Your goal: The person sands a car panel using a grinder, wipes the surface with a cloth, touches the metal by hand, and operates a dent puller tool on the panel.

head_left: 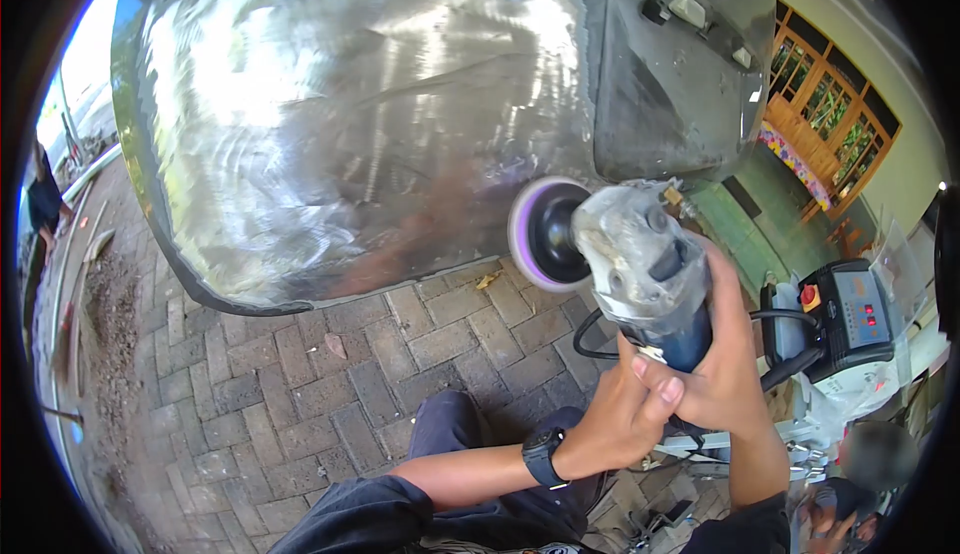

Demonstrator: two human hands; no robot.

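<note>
A polisher (650,254) with a clear wrapping around its head is held in both my hands. My right hand (728,354) closes around the dark body from the right. Below it, my left hand (620,409), with a black watch at the wrist, is closed at the tool's lower end, its fingers partly hidden. The round black-backed pad (550,234), pale with a purple ring, is at the lower right edge of a large metal panel (400,124). I cannot tell whether pad and panel touch. Swirl marks cover the panel's shiny bare metal.
Brick paving (350,404) lies below the panel. At the right stands a machine with a red digital display (858,304), with cables nearby. Another person's hands (835,524) show at the lower right, and a person (45,194) is at the far left.
</note>
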